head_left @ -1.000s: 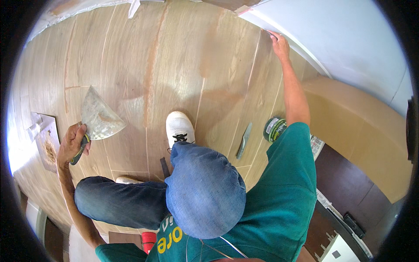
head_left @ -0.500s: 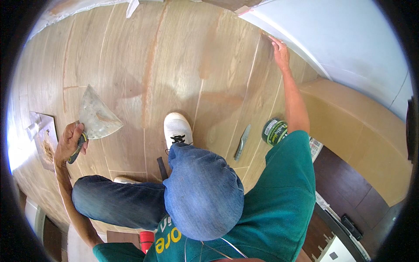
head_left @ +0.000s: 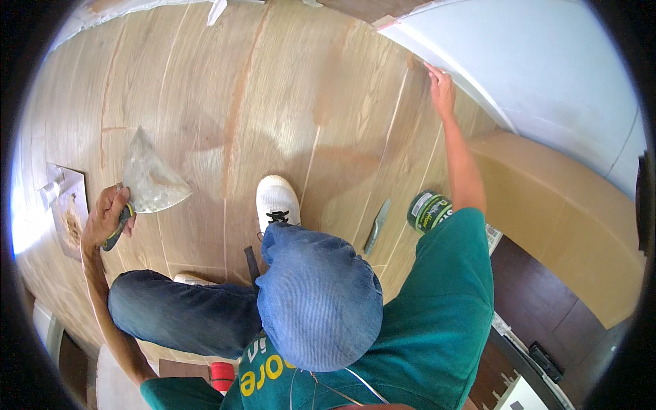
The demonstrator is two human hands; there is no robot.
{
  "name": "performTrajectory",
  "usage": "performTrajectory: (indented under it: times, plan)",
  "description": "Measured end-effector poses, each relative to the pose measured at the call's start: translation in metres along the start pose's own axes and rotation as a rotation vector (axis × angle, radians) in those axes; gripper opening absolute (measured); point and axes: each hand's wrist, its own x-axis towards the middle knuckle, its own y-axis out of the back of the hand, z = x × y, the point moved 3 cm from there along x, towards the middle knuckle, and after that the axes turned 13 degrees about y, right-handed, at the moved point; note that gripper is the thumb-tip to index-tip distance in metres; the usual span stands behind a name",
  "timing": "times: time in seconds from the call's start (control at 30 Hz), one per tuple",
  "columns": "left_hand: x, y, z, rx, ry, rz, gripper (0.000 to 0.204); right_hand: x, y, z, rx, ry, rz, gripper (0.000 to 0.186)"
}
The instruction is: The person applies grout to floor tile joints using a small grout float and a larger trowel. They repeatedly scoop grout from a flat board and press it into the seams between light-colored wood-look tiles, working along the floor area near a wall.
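Observation:
In my left hand (head_left: pixel 104 213) is a wide putty knife (head_left: pixel 156 179), its fingers wrapped round the black and yellow handle. The fan-shaped metal blade points away from me, over the floor and smudged with residue. My right arm reaches far forward to the right. There, my right hand (head_left: pixel 443 94) has its fingers stretched toward the wood-look floor (head_left: pixel 287 89), close to the foot of the pale wall (head_left: pixel 533 68). I see nothing in its grasp. A brown patch (head_left: pixel 413 60) marks the floor just past the fingertips.
Left of the putty knife lies a metal trowel (head_left: pixel 68 205) with tan residue. A slim flat-bladed tool (head_left: pixel 377 227) lies beside a green and black tub (head_left: pixel 428 210). Cardboard (head_left: pixel 553 212) curves along the right. My white shoe (head_left: pixel 277 199) stands mid-floor; a red container (head_left: pixel 222 375) is lower left.
My right hand has drawn back slightly from the brown patch by the wall. My left hand has shifted slightly while still holding the putty knife.

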Motion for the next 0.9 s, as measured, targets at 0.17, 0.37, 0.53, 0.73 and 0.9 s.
performTrajectory:
  times: [0.17, 0.37, 0.53, 0.73, 0.9]
  plan:
    - [0.005, -0.003, 0.009, -0.003, 0.002, 0.000, 0.044, 0.017, -0.008, -0.003, -0.042, 0.030, 0.031, 0.034]
    - [0.003, -0.001, 0.003, -0.007, 0.047, 0.022, 0.044, 0.000, -0.010, -0.013, -0.004, 0.159, -0.084, 0.035]
    - [0.003, -0.001, 0.008, 0.007, -0.030, -0.016, 0.045, -0.004, 0.020, -0.015, 0.157, 0.068, -0.217, 0.034]
    - [0.008, 0.001, 0.003, 0.003, -0.009, -0.019, 0.046, -0.009, 0.002, -0.018, 0.047, 0.055, -0.044, 0.038]
    - [0.004, -0.002, 0.004, -0.025, 0.009, 0.010, 0.046, -0.040, -0.004, -0.019, 0.032, 0.192, -0.030, 0.039]
